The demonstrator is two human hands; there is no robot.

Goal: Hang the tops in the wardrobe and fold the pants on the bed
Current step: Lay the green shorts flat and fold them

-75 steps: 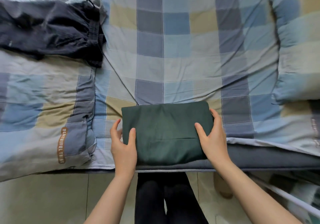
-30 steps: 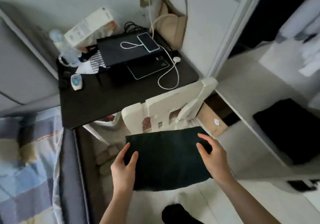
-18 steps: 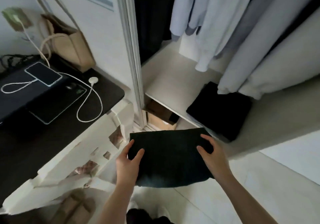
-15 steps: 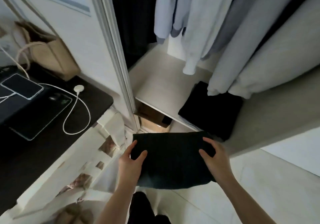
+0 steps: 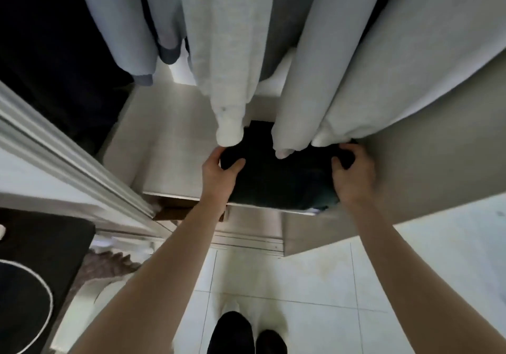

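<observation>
Your left hand [image 5: 219,171] grips the left edge of the folded dark green cotton pants [image 5: 279,181], thumb curled on top. Your right hand [image 5: 353,172] clutches the right edge, fingers wrapped over it. The pants sit on the pale wooden wardrobe shelf [image 5: 169,145] at its front edge, under the cuffs of the hanging light grey tops [image 5: 227,52]. Whether a darker folded garment lies beneath cannot be told.

Dim, soft light inside the wardrobe; my folded pants [image 5: 276,181] sink into near-black shadow. The floor tiles [image 5: 301,279] look brightest. Motion blur smears my forearms, and wide-angle distortion bends the edges.
</observation>
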